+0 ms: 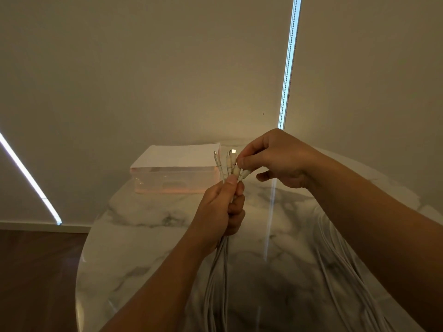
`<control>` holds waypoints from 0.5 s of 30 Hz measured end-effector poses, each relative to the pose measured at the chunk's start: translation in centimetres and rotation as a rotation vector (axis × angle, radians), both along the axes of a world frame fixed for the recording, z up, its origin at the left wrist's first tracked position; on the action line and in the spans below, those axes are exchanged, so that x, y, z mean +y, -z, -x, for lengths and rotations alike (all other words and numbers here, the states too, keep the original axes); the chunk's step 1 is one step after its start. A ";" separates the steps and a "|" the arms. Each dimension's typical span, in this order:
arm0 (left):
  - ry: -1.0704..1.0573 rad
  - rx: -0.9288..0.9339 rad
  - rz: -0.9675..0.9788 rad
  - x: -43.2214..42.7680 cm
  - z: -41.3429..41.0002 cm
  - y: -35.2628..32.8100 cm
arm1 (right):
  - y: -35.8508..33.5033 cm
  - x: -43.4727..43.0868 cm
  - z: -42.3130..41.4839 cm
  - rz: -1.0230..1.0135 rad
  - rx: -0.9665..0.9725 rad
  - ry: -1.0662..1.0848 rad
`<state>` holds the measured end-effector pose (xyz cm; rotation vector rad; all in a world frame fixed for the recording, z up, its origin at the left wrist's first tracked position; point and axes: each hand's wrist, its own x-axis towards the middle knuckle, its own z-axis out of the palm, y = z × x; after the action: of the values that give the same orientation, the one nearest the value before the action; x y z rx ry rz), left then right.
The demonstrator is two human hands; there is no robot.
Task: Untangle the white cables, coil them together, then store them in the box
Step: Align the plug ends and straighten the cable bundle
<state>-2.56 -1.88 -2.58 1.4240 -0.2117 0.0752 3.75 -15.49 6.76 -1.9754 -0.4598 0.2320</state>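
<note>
White cables [224,271] run off the bottom edge; lower ends cut off. Left hand [220,207] is fisted round the bundle just below the connector ends, which are held up in front of the box [177,174], at its near right corner. Right hand [275,161] pinches one connector tip between thumb and forefinger. More strands lie on the bench [143,236] right of the box, partly hidden behind the right arm. Box translucent, white sheet [182,152] on top; contents not discernible. Light dim, connector types unreadable.
</note>
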 end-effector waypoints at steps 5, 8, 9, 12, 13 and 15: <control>-0.019 -0.050 -0.050 -0.2 0.2 0.0 | -0.6 0.1 -0.1 -0.077 -0.027 0.085; -0.017 -0.051 -0.077 -0.2 0.1 0.1 | -0.5 0.1 -0.1 -0.067 -0.016 0.085; -0.021 -0.051 -0.087 -0.2 0.1 0.1 | -0.4 0.2 -0.2 -0.062 -0.004 0.088; -0.046 -0.054 -0.061 -0.2 0.1 0.1 | 0.2 0.7 -0.3 -0.070 -0.017 0.099; -0.064 -0.055 -0.033 -0.2 0.1 0.1 | 0.4 0.7 -0.2 -0.078 -0.068 0.115; -0.105 -0.041 0.020 -0.1 0.0 0.1 | 1.0 0.5 0.2 -0.087 -0.211 0.175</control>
<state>-2.55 -2.01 -2.70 1.4141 -0.1693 0.1926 3.58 -14.98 5.73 -1.9497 -0.4214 -0.1063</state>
